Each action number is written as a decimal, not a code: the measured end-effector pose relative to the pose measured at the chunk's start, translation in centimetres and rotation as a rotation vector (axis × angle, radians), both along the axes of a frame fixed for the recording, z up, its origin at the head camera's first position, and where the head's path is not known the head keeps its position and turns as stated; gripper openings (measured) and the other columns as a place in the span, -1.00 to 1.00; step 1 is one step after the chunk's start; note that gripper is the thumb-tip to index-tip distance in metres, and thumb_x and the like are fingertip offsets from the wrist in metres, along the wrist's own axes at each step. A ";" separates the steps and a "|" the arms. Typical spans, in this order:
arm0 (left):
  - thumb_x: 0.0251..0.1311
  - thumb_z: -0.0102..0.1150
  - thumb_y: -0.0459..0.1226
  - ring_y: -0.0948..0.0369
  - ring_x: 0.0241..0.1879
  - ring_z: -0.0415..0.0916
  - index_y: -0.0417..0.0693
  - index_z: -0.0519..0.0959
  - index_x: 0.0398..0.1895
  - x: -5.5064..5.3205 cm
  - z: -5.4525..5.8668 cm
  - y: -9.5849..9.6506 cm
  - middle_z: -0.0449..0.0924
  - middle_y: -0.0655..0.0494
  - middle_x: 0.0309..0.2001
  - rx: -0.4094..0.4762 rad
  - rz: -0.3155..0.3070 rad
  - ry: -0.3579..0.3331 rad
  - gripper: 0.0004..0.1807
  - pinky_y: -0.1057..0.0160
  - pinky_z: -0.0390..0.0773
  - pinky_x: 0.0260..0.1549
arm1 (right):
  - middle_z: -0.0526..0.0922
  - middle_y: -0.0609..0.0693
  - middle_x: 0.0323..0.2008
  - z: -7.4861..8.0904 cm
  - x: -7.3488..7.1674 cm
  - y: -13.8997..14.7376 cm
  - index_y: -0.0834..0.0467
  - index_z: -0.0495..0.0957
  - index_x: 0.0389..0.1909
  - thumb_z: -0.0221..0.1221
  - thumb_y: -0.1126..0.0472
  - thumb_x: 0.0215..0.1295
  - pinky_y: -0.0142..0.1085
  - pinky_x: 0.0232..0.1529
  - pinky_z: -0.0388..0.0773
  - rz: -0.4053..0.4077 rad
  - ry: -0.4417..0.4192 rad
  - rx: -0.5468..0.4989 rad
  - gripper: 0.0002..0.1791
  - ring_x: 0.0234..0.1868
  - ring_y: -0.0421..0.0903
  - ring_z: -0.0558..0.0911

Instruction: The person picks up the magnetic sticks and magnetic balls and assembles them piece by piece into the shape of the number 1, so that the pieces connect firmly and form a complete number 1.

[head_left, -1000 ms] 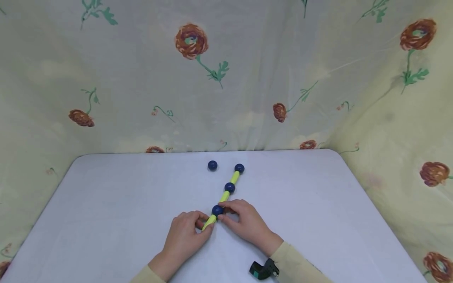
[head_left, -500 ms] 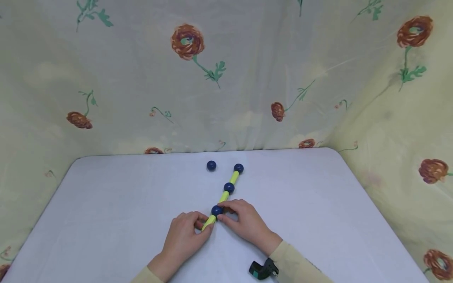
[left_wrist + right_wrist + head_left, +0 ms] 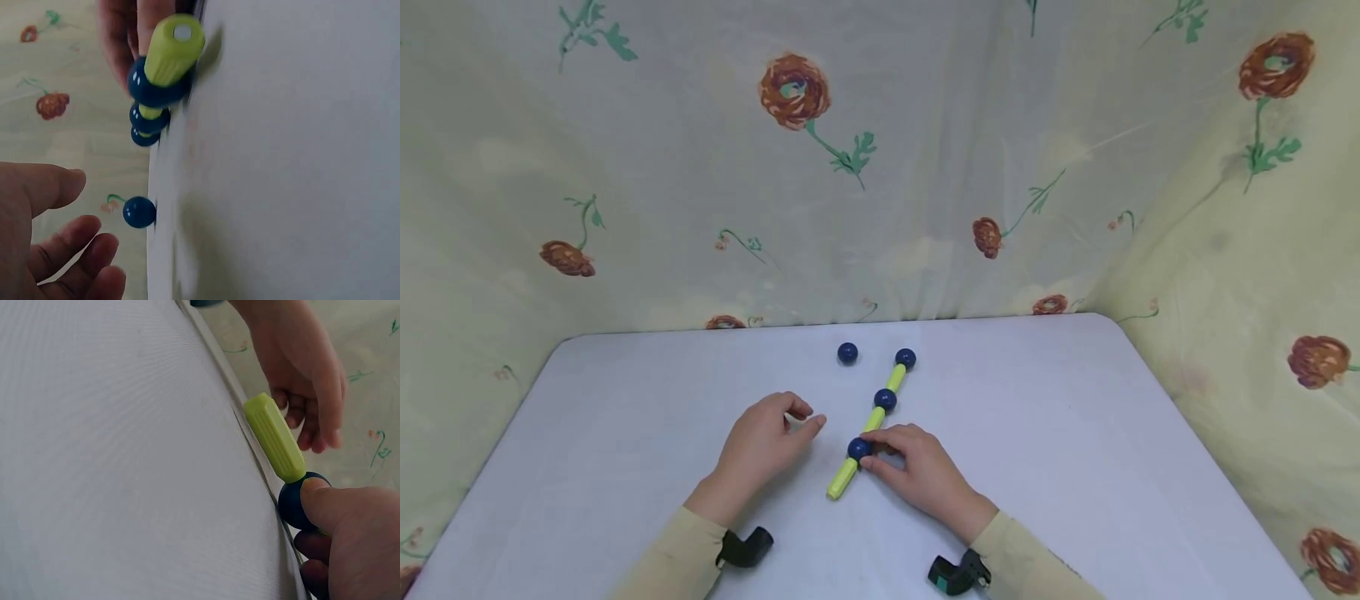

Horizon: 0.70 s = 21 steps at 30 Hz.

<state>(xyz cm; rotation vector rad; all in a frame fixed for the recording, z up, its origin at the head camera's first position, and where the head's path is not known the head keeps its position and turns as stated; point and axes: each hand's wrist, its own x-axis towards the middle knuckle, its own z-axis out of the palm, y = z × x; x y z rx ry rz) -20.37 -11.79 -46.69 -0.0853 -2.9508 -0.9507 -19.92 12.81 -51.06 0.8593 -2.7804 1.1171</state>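
A chain of blue balls and yellow-green rods runs slantwise over the white table. My right hand [image 3: 921, 467] pinches its nearest blue ball [image 3: 859, 450] between thumb and fingers. From that ball the nearest rod [image 3: 842, 480] points toward me, its end free; in the left wrist view a pale square shows on the rod's end face [image 3: 182, 32]. Farther along the chain sit a middle ball [image 3: 885, 400] and a far ball [image 3: 906, 359]. My left hand [image 3: 766, 437] hovers left of the chain, fingers loosely bent and holding nothing. A loose blue ball [image 3: 847, 353] lies beyond it.
The white table [image 3: 1037, 433] has its back edge against a flower-printed cloth [image 3: 910, 167], which also hangs at both sides. Dark wrist cameras are strapped on the left sleeve [image 3: 673, 550] and the right sleeve [image 3: 1037, 558].
My left hand has let go of the nearest rod and moved left and away from me. The right hand keeps its pinch on the ball, and the chain stays in place.
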 end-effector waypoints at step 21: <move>0.31 0.27 -0.13 0.05 0.21 0.45 0.03 0.49 0.32 -11.0 0.4 1.5 0.51 0.01 0.24 -0.129 -0.223 -0.023 -0.49 0.02 0.40 0.18 | 0.65 -0.29 -0.02 0.1 0.0 0.1 -0.08 0.62 0.14 0.26 -0.08 0.33 -0.29 -0.03 0.52 0.008 0.028 -0.013 -0.60 -0.02 -0.33 0.55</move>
